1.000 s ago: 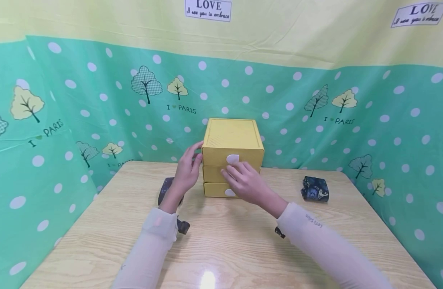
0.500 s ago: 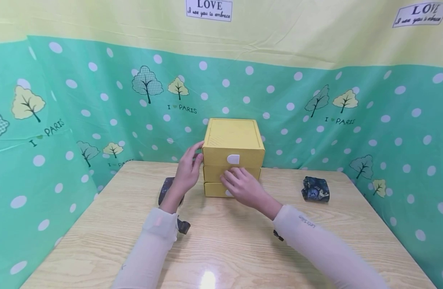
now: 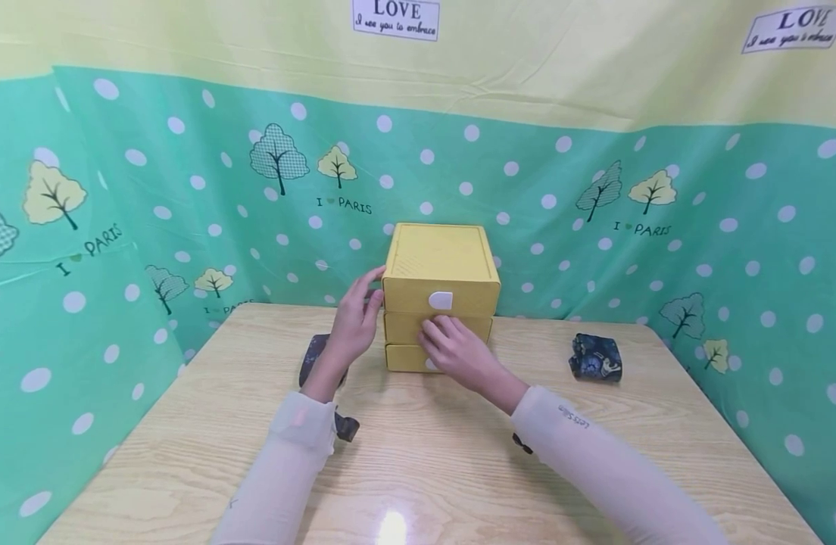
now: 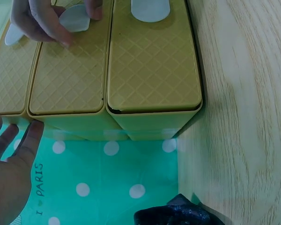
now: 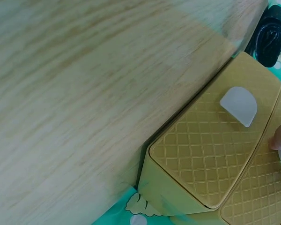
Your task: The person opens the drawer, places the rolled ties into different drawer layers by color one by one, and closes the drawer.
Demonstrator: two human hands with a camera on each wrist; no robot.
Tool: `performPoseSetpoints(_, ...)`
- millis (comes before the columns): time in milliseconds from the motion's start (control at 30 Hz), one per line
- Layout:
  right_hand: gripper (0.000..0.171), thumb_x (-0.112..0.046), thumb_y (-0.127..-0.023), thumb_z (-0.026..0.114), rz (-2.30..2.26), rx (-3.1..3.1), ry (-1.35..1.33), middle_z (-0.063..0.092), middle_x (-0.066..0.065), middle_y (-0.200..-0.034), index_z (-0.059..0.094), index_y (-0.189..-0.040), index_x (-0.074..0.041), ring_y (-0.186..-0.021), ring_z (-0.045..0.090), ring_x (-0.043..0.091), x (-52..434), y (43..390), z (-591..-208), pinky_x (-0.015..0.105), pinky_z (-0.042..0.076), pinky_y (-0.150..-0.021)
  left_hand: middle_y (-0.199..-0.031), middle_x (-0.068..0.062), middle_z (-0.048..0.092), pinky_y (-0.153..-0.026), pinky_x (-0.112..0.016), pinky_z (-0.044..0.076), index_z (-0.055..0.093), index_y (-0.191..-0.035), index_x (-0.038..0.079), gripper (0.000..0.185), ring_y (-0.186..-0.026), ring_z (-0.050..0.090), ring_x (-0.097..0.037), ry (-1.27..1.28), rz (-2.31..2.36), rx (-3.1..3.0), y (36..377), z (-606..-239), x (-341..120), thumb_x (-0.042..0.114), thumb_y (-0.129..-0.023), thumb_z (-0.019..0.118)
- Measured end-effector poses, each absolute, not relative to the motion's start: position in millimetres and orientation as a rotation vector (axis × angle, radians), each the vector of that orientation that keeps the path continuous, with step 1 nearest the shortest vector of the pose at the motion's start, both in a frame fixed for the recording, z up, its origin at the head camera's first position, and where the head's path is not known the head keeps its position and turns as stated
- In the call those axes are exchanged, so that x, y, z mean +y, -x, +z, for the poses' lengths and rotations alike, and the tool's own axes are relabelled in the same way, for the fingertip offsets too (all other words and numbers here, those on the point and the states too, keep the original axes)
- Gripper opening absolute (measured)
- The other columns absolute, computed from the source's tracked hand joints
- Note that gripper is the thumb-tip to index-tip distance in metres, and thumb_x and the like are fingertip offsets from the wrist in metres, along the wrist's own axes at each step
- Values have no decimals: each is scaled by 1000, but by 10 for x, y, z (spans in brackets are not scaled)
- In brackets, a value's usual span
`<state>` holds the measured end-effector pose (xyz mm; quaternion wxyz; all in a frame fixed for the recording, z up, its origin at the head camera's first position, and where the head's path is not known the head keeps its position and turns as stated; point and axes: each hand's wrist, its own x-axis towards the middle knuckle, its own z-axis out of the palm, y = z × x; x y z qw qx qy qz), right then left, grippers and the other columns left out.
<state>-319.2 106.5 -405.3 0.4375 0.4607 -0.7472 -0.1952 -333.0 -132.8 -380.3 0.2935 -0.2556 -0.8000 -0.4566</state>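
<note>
A yellow three-drawer box point(image 3: 442, 253) with white half-round handles stands at the back of the table. My right hand point(image 3: 455, 352) is at the front of the middle drawer point(image 4: 68, 75), its fingers bent. In the left wrist view its finger and thumb pinch the middle drawer's white handle point(image 4: 75, 18) from both sides. My left hand point(image 3: 357, 318) rests against the box's left side near the top, fingers mostly straight. The top drawer's handle point(image 3: 441, 300) shows above the right hand. The bottom drawer's handle point(image 5: 240, 106) is bare in the right wrist view.
A rolled dark blue patterned cloth point(image 3: 595, 357) lies on the wooden table point(image 3: 418, 469) right of the box. Another dark bundle point(image 3: 313, 356) lies to the left, partly behind my left forearm. A polka-dot curtain point(image 3: 459, 166) hangs behind.
My right hand has shifted slightly down and left across the middle drawer, uncovering the top handle, then hardly moves. My left hand stays at the box's side.
</note>
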Motion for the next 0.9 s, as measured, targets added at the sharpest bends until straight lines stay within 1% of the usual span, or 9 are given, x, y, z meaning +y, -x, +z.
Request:
performPoseSetpoints(267,48,7,-105,28,-519,-1864,-1132,62,14,-115,74,-117,-2,-102,59,29,1050,3195,-4053,35,55,-86,-137,-17,56,-93,-45,59,47,-151,9,41,-117,62,-32,686,-1237,-2125,3316,-3796,-1331,14,-110,45)
performPoseSetpoints(467,61,8,-106,16,-508,-1828,-1130,62,15,-112,75,-114,-2,-99,59,30,1057,3201,-4063,36,55,-80,-138,-17,56,-93,-44,59,46,-152,10,42,-116,62,-31,678,-1229,-2139,3315,-3794,-1327,14,-110,45)
performPoseSetpoints(667,63,9,-105,14,-476,-1764,-1139,62,15,-109,76,-109,-2,-95,59,31,1059,3210,-4071,37,55,-76,-138,-18,56,-90,-45,60,46,-151,8,41,-113,62,-32,690,-1225,-2128,3322,-3795,-1325,14,-110,45)
performPoseSetpoints(767,62,9,-105,14,-478,-1772,-1150,63,16,-109,76,-110,-1,-95,60,31,1063,3206,-4072,37,56,-78,-137,-18,56,-91,-44,60,46,-151,8,41,-112,63,-32,693,-1233,-2123,3326,-3796,-1327,13,-110,45)
performPoseSetpoints(900,58,9,-104,18,-489,-1803,-1159,63,16,-111,75,-111,0,-97,60,30,1064,3189,-4067,37,57,-80,-138,-18,56,-92,-45,60,46,-151,8,42,-114,63,-32,693,-1235,-2124,3324,-3796,-1330,14,-110,45)
